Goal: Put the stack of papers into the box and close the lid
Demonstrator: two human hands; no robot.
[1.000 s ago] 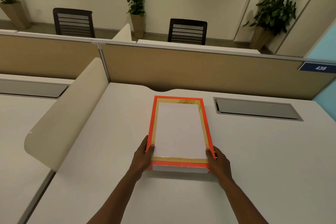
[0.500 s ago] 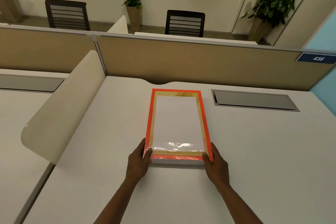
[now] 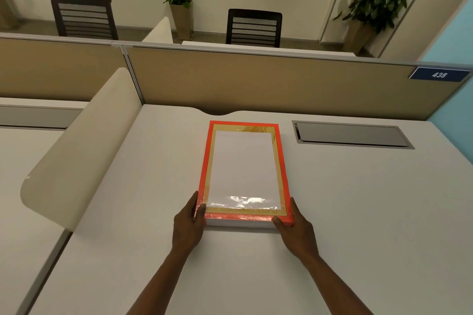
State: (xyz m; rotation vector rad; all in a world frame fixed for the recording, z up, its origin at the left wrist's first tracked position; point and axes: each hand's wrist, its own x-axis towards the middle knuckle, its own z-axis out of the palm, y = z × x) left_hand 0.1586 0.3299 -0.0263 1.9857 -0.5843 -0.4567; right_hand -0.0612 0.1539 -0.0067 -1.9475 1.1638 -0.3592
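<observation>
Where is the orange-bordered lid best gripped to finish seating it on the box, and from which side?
At its two near corners, coming from the person's side. The lid lies flat and long, running away from the viewer, so its short near edge is nearest. The left hand and right hand already hold there, fingers on the orange rim. The glossy top would probably offer little purchase.

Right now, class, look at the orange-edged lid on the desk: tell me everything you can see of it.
The lid is a flat rectangle with a glossy orange rim, a tan-gold border with a leaf print at its far right corner, and a white centre that catches glare near the front. It lies lengthwise over a white box on the desk. The left hand and right hand grip its near corners.
</observation>
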